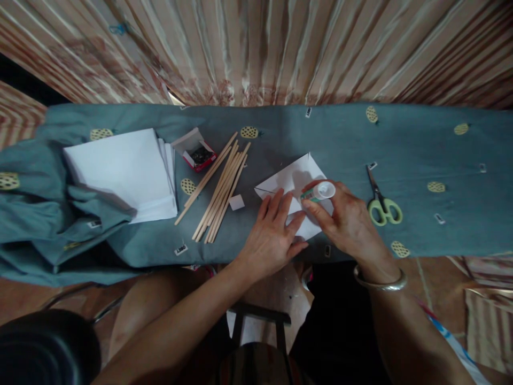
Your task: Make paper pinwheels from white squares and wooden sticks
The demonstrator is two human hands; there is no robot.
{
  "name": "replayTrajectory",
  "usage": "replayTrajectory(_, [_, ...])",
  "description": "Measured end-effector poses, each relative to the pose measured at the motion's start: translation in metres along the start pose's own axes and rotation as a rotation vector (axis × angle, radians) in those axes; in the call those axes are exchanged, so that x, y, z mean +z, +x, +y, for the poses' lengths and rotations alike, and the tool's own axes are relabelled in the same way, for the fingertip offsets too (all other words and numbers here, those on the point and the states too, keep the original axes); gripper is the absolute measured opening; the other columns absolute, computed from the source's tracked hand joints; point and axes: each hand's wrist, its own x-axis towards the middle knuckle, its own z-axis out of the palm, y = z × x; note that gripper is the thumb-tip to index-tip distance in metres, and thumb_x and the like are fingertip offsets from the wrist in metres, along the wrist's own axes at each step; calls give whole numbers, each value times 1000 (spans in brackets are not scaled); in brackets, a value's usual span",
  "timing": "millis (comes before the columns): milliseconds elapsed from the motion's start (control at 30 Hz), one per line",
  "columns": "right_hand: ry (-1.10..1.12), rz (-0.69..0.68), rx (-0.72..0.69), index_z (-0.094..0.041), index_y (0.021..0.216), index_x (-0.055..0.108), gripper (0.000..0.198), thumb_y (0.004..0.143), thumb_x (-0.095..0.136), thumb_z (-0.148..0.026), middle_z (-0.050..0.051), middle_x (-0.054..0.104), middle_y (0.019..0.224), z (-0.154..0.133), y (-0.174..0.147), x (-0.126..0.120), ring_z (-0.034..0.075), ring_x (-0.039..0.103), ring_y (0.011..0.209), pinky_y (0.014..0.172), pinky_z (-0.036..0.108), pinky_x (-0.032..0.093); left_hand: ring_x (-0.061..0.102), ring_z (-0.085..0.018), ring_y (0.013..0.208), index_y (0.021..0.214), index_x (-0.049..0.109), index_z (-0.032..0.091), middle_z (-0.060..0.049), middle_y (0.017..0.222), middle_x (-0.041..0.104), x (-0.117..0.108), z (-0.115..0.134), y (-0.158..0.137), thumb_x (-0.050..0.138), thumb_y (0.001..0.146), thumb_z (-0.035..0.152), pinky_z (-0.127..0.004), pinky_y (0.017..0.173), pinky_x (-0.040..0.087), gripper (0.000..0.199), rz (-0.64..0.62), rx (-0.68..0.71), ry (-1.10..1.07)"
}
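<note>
The white paper (306, 170) lay near the middle of the near edge of the cloth-covered table (417, 147); the left hand (270, 235) rested its loosely spread fingers on it, grasping nothing; the right hand (350, 219) was closed around a glue stick (324, 190) above the paper, whether touching it I could not tell; green-handled scissors (385, 210) lay toward the right end; wooden sticks (222, 195), an open red box (200, 159) and stacked white sheets (116, 174) lay toward the left end
</note>
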Motion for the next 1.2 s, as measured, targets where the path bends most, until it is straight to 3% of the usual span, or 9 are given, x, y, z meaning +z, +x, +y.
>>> replayTrajectory(400, [7, 52, 37, -21, 108, 64, 29, 95, 53, -44, 9, 71, 102, 6, -1, 3, 27, 66, 98, 85, 42, 54, 22, -44, 147, 132, 53, 13, -25, 152, 36, -1, 1, 1, 62, 88, 47, -66, 115, 25, 57, -24, 7, 35])
replayTrajectory(500, [69, 152, 104, -22, 108, 66, 27, 92, 58, -43, 8, 72, 105, 8, 1, 3, 28, 66, 104, 92, 46, 52, 21, -43, 148, 133, 53, 14, -24, 153, 36, -2, 1, 1, 62, 88, 47, -66, 115, 24, 56, -35, 1, 29])
replayTrajectory(600, [238, 329, 229, -24, 107, 67, 25, 90, 63, -42, 7, 71, 108, 13, 3, 2, 26, 66, 104, 96, 48, 51, 19, -43, 149, 133, 53, 14, -25, 154, 34, -2, 0, 1, 61, 89, 46, -67, 115, 23, 55, -45, -1, 24])
replayTrajectory(767, [773, 497, 432, -25, 98, 70, 22, 81, 74, -38, 1, 73, 96, 22, 7, 5, 19, 69, 91, 93, 41, 55, 16, -42, 150, 137, 50, 15, -24, 156, 31, -1, -2, 0, 61, 89, 45, -66, 116, 23, 57, -36, 3, 19])
replayTrajectory(933, [1056, 392, 552, -25, 97, 72, 21, 79, 76, -35, -1, 73, 90, 28, 4, 6, 16, 71, 84, 88, 37, 60, 14, -37, 151, 144, 40, 15, -23, 157, 31, -5, -1, -2, 61, 90, 41, -64, 116, 24, 63, 26, 55, 0])
replayTrajectory(1067, [1197, 325, 629, -25, 85, 73, 15, 77, 80, -35, -3, 73, 81, 28, -1, 3, 13, 70, 72, 79, 31, 62, 23, -31, 149, 144, 38, 17, -20, 154, 37, -24, -8, -7, 55, 93, 40, -59, 118, 24, 58, 155, 99, 21])
replayTrajectory(1200, [1228, 259, 636, -23, 82, 73, 17, 74, 81, -36, -2, 74, 76, 19, -7, 6, 13, 70, 66, 72, 29, 63, 41, -32, 137, 138, 46, 17, -17, 143, 50, -50, -30, -17, 56, 92, 38, -54, 113, 33, 52, 298, -49, 130])
